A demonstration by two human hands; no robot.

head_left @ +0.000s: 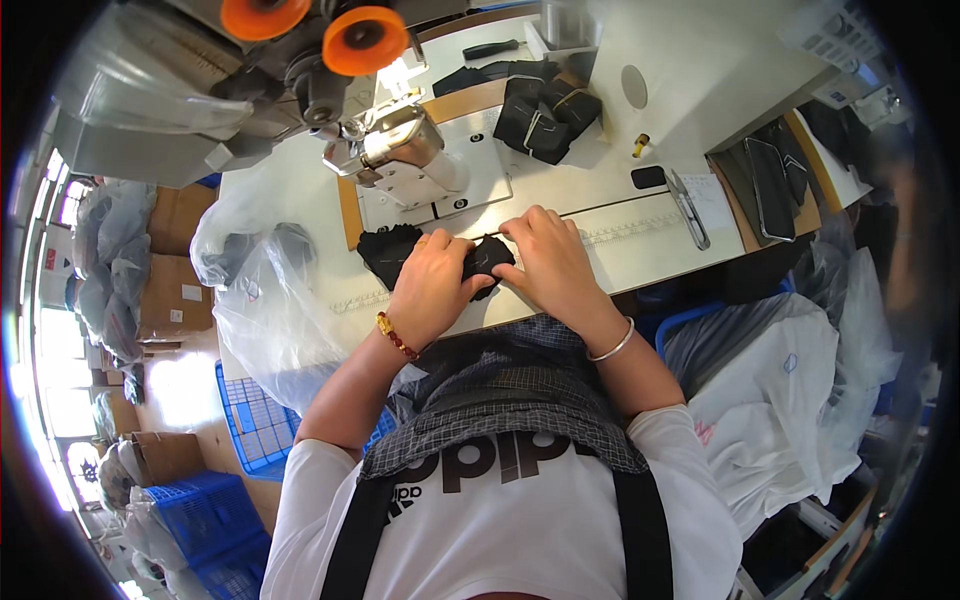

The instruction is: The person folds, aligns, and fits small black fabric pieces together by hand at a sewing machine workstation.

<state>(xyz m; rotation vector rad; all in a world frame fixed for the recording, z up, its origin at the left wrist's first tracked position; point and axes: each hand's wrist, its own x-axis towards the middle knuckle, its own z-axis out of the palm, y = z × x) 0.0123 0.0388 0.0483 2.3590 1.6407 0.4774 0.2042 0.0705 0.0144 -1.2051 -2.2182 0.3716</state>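
I judge the black cloth (pixel 489 260) light and soft, best held by its edges, where my left hand's (pixel 432 285) and right hand's (pixel 552 268) fingers pinch it.

Black-handled screwdriver (pixel 491 49) beside translucent plastic bin (pixel 566 40). Silver metal snips (pixel 690 207) along white paper sheet (pixel 714 208); black rectangular phone (pixel 769 190) farther right. Far left: blue plastic crates (pixel 205 520), brown cardboard boxes (pixel 172 295).

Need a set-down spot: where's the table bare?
Best patch: table between black bundles, ruler and black pad. Narrower: between ruler and front edge. Crowded: left, plastic bag; centre, black fabric between left hand and right hand; right, snips, phone.
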